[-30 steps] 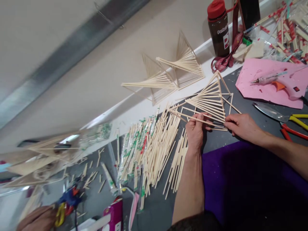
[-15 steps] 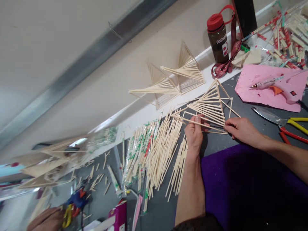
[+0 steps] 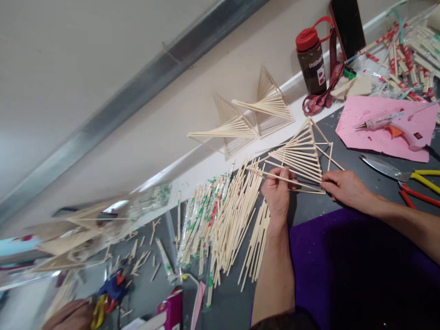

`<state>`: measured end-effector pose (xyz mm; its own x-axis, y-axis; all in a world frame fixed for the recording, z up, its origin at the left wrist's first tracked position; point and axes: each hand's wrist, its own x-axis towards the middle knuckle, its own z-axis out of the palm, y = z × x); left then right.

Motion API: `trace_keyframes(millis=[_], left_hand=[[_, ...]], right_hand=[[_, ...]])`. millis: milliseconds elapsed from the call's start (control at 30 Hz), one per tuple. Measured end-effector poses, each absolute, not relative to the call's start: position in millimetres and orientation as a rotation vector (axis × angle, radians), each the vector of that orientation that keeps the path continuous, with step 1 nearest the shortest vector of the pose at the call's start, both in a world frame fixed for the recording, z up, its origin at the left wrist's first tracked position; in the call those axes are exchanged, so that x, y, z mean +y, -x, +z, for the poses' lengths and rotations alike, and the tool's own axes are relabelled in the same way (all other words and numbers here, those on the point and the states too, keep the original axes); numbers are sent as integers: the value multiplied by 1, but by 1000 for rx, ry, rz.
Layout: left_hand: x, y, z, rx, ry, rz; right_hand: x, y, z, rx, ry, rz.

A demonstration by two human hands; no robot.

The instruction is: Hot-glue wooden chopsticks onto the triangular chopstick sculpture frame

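Note:
A fan-shaped frame of wooden sticks (image 3: 298, 155) stands on the dark grey table. My left hand (image 3: 277, 190) pinches a single wooden stick (image 3: 304, 182) along the frame's lower side, thumb on top. At the stick's right end, my right hand (image 3: 338, 185) has thumb and forefinger closed on the lower right corner of the frame. Loose sticks (image 3: 237, 215) lie in a pile just left of my left hand. A glue gun (image 3: 405, 130) rests on a pink sheet (image 3: 364, 110) to the right.
Pliers (image 3: 409, 176) lie on the right. Two finished-looking stick frames (image 3: 268, 105) stand by the wall near a red-capped bottle (image 3: 311, 59). Wrapped chopsticks (image 3: 195, 220), stick offcuts (image 3: 140, 261) and a purple box (image 3: 172, 309) are left. Another person's hand (image 3: 70, 314) shows at lower left.
My left hand has shifted very slightly left along the stick. The whole view has moved a little; both hands keep their hold.

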<state>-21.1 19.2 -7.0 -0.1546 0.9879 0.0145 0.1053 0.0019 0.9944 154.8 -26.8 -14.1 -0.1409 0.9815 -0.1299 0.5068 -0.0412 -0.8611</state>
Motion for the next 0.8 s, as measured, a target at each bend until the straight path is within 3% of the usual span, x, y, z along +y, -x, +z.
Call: trace_keyframes(millis=[800], left_hand=[[22,14,-7,1329,-1053,1299]], right_hand=[[-27,-154,-13,-1707,1573,1089]])
